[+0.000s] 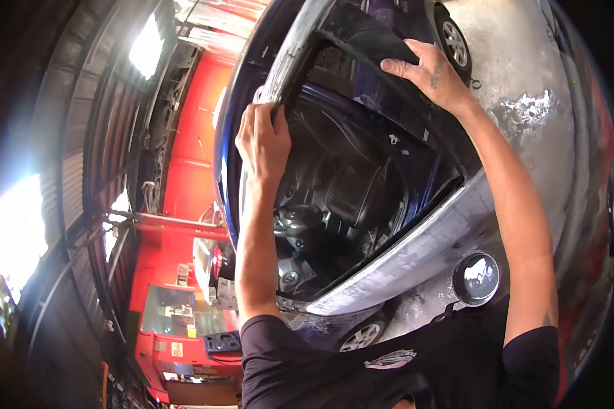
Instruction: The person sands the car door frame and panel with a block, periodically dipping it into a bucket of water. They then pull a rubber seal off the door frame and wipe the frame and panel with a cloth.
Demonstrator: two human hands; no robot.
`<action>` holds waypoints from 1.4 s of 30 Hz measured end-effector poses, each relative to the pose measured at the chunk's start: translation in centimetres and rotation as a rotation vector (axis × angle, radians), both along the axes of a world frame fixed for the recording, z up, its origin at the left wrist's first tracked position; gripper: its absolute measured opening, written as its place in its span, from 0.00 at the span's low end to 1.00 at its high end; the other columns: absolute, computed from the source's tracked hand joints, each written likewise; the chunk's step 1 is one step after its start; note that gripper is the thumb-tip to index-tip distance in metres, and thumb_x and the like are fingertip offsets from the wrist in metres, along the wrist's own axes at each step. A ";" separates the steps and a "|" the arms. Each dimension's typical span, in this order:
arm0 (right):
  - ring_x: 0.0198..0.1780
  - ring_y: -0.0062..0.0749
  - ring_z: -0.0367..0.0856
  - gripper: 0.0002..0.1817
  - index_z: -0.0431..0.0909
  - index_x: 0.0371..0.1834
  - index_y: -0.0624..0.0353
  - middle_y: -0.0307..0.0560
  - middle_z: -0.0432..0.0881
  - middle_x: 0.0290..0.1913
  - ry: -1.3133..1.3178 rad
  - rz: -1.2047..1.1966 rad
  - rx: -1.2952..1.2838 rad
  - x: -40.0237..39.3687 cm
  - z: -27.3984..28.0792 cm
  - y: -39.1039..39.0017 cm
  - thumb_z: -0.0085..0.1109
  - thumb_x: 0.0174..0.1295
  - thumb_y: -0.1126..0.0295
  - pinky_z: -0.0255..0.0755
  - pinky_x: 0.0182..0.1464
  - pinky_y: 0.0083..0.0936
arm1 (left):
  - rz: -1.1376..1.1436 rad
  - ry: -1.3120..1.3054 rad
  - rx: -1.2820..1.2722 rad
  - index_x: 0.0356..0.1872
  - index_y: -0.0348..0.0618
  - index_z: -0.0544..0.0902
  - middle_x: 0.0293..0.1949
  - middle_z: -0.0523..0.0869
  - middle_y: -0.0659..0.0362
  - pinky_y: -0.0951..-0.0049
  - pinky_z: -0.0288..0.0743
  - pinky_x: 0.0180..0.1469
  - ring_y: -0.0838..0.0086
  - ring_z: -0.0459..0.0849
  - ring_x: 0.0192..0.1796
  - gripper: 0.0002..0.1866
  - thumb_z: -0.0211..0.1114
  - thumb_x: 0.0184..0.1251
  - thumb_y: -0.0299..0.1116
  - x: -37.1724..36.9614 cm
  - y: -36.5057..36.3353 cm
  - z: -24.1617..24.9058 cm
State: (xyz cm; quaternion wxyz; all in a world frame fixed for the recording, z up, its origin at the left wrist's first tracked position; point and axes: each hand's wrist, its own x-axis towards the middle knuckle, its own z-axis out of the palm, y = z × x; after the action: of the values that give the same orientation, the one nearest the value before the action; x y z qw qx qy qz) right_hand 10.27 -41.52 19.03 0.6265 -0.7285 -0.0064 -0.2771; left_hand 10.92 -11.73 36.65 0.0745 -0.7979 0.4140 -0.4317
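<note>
My left hand (262,140) is closed over the edge of the worn grey car frame (290,58), its fingers bent and pressed together near the upper left of the window opening. Anything under those fingertips is hidden. My right hand (435,73) grips the outer edge of the black frame panel (368,37) at the upper right, with the thumb lying on its surface and the other fingers partly hidden. Between my arms, the opening shows a dark interior with a steering wheel (300,219) and a seat (353,194). Pale sanded patches mark the lower grey panel (389,266).
A round dark basin (476,278) holding liquid stands on the concrete floor at the lower right. Beyond the car, a wheel (455,42) of another dark vehicle shows. Red walls (192,146) and a metal roof structure (75,170) fill the left side.
</note>
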 end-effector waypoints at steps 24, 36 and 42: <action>0.36 0.36 0.78 0.36 0.77 0.40 0.72 0.56 0.83 0.33 -0.247 -0.006 0.098 0.7 -0.5 0.3 0.78 0.67 0.43 0.75 0.47 0.40 | 0.076 -0.028 -0.025 0.38 0.39 0.83 0.38 0.90 0.45 0.47 0.84 0.43 0.44 0.90 0.39 0.08 0.73 0.72 0.31 1.5 -4.4 -0.2; 0.37 0.49 0.89 0.33 0.82 0.41 0.70 0.65 0.85 0.32 -0.251 -0.017 0.174 -0.2 -0.4 0.1 0.79 0.66 0.43 0.78 0.46 0.43 | 0.119 0.085 -0.162 0.33 0.38 0.81 0.35 0.89 0.46 0.46 0.81 0.43 0.42 0.89 0.40 0.10 0.77 0.62 0.27 1.4 -6.7 0.4; 0.45 0.52 0.93 0.31 0.88 0.53 0.67 0.65 0.90 0.41 -0.256 0.055 0.178 -0.3 -0.3 0.0 0.80 0.65 0.46 0.80 0.52 0.43 | 0.200 0.218 -0.216 0.32 0.34 0.81 0.36 0.88 0.41 0.45 0.78 0.47 0.38 0.87 0.44 0.14 0.78 0.64 0.32 1.7 -14.3 2.2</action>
State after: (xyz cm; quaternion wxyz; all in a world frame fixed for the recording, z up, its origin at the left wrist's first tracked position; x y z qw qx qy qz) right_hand 9.93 -41.52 18.78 0.6900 -0.6284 -0.0818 -0.3498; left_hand 12.64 -26.02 38.82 -0.0143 -0.8804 0.2896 -0.3753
